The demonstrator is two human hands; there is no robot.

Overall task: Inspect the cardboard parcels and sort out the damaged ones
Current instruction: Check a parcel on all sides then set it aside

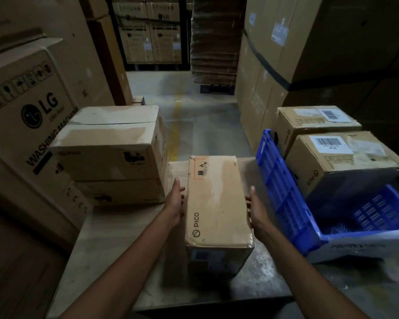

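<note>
Squarely between left hand [173, 203], right hand [255, 209], parcel [217, 199], fingers [177, 183] straight

Blue plastic crate [283, 196] set at the right; large LG washing machine carton [32, 116] stacked at the left; flattened cardboard pile [213, 42] raised on a pallet [217, 89] beyond, yellow line [176, 125] painted on grey floor [205, 111]

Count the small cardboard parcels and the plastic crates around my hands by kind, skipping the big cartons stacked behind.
Small cardboard parcels: 5 (PICO parcel between left hand and right hand; upper left parcel; lower left parcel; far right parcel; near right parcel)
Blue plastic crate: 1
Total: 6
</note>
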